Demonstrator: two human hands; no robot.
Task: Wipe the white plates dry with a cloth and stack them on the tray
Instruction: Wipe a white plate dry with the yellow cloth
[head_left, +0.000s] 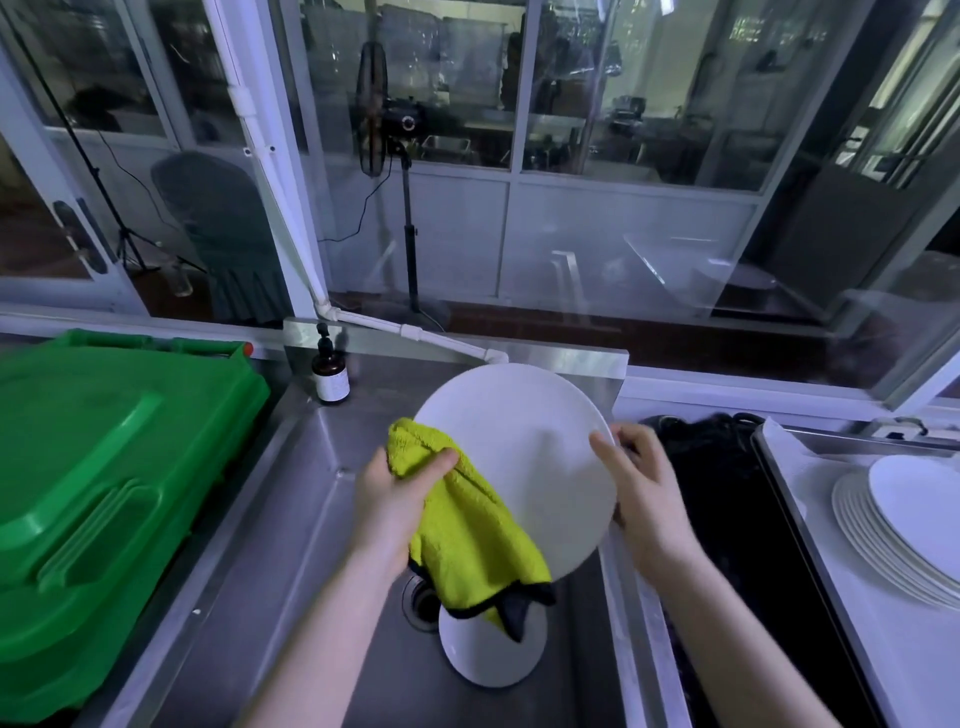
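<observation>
Over the steel sink (270, 499), my right hand (644, 499) grips a white plate (524, 457) by its rim; my left hand (395, 499) pinches the yellow-green cloth (467, 530), probably touching it.

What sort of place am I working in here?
Probably a commercial kitchen's dishwashing station: a deep stainless-steel sink, a stack of matching white plates on a lined tray at the right, and a large green bin beside the sink.
</observation>
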